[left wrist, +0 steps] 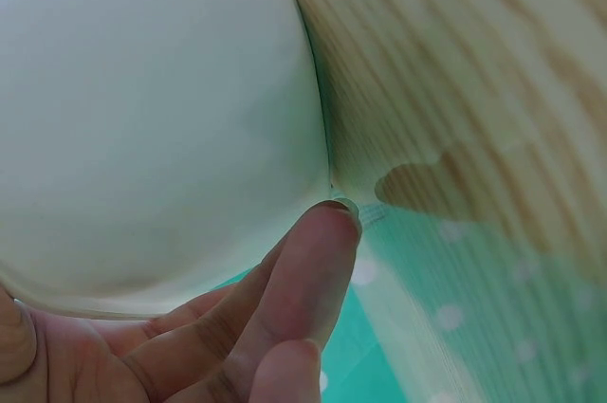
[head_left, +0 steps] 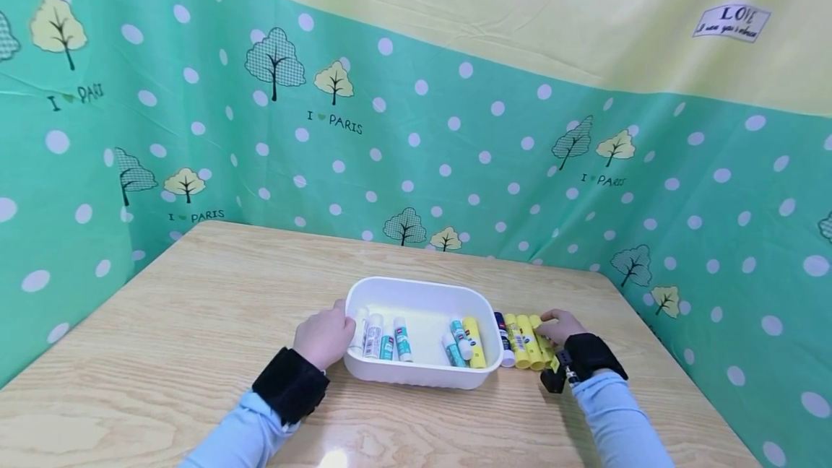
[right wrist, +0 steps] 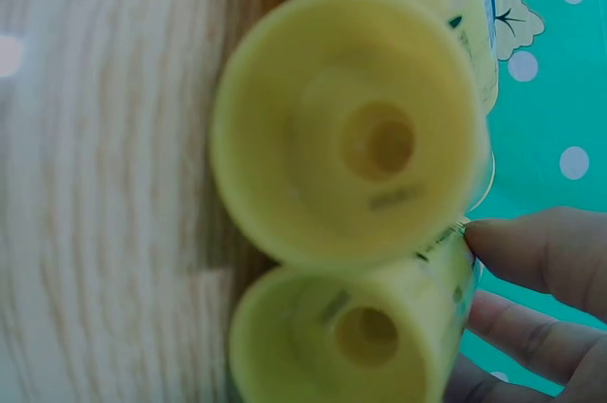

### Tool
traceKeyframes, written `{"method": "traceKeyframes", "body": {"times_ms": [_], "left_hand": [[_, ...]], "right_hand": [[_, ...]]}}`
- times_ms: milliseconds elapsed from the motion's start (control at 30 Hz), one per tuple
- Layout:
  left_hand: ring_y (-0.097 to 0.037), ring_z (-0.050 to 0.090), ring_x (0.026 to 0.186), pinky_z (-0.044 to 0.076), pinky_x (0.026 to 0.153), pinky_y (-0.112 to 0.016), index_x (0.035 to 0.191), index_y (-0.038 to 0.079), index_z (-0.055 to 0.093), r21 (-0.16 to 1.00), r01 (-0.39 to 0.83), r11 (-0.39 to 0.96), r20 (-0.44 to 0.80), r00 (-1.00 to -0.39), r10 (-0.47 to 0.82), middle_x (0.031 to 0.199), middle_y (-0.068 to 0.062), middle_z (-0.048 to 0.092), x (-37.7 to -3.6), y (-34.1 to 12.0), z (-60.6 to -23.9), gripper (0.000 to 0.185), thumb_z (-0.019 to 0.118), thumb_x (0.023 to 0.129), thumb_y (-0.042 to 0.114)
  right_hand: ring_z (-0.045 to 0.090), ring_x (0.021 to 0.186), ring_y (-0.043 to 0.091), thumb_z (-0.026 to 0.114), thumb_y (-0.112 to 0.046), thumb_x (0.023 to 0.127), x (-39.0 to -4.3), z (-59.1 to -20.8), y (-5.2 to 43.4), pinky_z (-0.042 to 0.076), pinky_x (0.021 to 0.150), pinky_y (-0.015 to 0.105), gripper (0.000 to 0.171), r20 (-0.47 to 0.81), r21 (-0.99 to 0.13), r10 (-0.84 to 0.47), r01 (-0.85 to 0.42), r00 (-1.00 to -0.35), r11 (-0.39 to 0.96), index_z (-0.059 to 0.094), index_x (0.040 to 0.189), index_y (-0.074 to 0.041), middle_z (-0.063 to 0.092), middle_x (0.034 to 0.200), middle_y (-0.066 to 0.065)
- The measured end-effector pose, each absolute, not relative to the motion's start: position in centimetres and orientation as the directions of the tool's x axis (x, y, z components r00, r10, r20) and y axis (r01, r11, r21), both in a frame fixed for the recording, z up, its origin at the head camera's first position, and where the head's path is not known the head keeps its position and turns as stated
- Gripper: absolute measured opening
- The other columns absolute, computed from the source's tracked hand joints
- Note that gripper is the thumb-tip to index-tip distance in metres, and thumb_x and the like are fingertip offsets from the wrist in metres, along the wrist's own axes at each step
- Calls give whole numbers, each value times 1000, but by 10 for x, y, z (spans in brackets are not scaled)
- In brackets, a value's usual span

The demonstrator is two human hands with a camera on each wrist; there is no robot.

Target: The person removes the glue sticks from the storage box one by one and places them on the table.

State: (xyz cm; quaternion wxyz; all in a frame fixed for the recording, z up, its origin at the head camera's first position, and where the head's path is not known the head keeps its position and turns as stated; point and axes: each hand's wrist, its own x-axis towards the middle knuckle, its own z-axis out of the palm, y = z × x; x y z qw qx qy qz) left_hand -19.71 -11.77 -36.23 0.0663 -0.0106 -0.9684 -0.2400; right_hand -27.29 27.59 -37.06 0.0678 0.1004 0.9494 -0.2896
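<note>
From the head camera, our left hand (head_left: 323,338) grips the left end of the white tub (head_left: 422,381), which holds several glue sticks, while our right hand (head_left: 560,325) pinches the outermost of the yellow glue sticks (head_left: 528,341) lying just right of it.

The left wrist view shows fingers (left wrist: 313,270) curled against the tub wall.

The right wrist view shows fingertips (right wrist: 531,247) touching a stick's side. Such round sticks could roll apart if nudged.
</note>
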Motion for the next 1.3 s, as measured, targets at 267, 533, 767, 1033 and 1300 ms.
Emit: {"method": "traceKeyframes", "body": {"times_ms": [267,533,767,1033,1300], "left_hand": [[-22,48,54,34,45,-33,110,-5,46,466,54,883,137,-990,-12,74,-15,57,-197,-118,-363,37,37,83,19],[-22,49,54,35,45,-35,109,-6,45,455,57,889,147,-989,-12,73,-16,57,-198,-117,-364,37,37,82,19],[-22,48,54,34,45,-33,109,-6,45,454,50,890,137,-990,-14,73,-16,57,-199,-117,-364,37,37,83,19],[-21,47,52,33,44,-31,111,-7,44,455,52,889,128,-992,-7,71,-14,56,-200,-118,-364,39,36,84,19],[-21,47,52,34,44,-32,111,-7,44,461,57,886,131,-991,-5,71,-15,56,-199,-118,-363,38,37,84,19]], "right_hand": [[48,60,16,49,-13,80,-271,-370,276,40,55,26,42,-179,-544,144,220,-973,810,43,114,9,53,81,14],[50,63,18,49,-15,80,-271,-371,278,41,55,26,41,-182,-541,143,221,-973,811,43,114,8,54,93,20],[50,64,18,48,-16,81,-266,-366,274,42,55,27,41,-189,-542,150,231,-970,808,42,114,8,53,95,21],[49,58,16,47,-16,82,-262,-357,272,41,53,28,43,-177,-574,141,218,-974,789,40,117,7,53,79,14],[54,74,26,47,-22,83,-258,-343,268,44,53,30,46,-153,-536,135,197,-979,821,38,120,4,51,99,25]]}}
